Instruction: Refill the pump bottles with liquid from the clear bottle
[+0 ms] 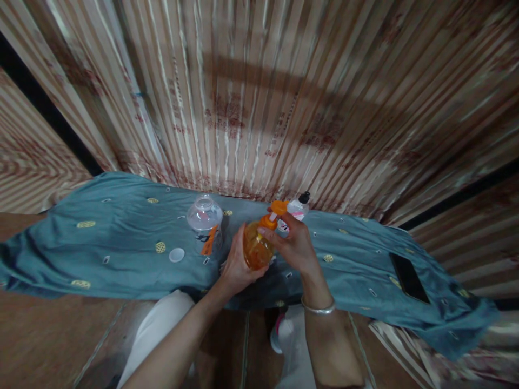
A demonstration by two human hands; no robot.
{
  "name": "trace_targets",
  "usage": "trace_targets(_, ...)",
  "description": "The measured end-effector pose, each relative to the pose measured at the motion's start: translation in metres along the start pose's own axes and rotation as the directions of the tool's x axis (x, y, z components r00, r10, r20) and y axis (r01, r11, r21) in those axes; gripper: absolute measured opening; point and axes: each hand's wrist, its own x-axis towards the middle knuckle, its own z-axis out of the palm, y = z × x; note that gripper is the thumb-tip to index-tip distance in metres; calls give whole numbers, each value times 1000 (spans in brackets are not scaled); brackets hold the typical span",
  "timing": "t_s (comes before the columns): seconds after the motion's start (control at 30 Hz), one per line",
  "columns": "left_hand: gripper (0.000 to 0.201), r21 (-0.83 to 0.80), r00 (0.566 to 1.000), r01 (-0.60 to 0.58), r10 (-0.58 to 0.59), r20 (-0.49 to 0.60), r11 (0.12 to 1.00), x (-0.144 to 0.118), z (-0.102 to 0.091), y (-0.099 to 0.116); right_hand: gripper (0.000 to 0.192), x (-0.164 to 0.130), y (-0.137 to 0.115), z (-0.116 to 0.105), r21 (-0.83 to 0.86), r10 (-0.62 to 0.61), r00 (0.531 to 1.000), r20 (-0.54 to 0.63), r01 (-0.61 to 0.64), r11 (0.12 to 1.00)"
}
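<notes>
An amber pump bottle [256,253] is held tilted above the cloth in front of me. My left hand [237,262] wraps around its body from the left and below. At the top, my right hand [295,243] has its thumb and fingers closed around the orange pump head [279,207] and its collar. A short pale stem shows between head and collar. Just behind my right hand stands a clear bottle with a black pump [304,198], partly hidden by the hand. To the left is an uncapped clear plastic jar [203,219] with an orange and black label.
A white round lid [177,255] lies left of the jar. A black phone [409,277] rests at the right of the teal cloth [125,232] covering the narrow surface. Behind it hangs a striped curtain [243,108]; dark poles slant at both sides.
</notes>
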Motion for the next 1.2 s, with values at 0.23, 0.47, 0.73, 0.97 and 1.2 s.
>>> trace_targets(0.23,119,21,1000,12,-12,-8,1000,-4,-1,-2,27,7,1,-7,81,-70,996,56,65,995)
trace_targets(0.47,122,71,1000,-3,3,-1,997,-8,-7,-3,35,10,-6,-26,115,-83,996,-38,87,990)
trace_targets(0.73,124,100,999,14,-11,-36,995,-11,-4,-2,24,-6,-18,-55,182,-148,915,-376,229,956)
trace_targets(0.97,117,89,999,36,-33,-29,995,-9,-4,0,27,-30,-31,-96,159,-85,913,-398,160,974)
trace_targets(1.2,118,49,995,94,-93,-29,994,-8,-6,2,34,-51,-56,-116,2,-216,722,-658,288,958)
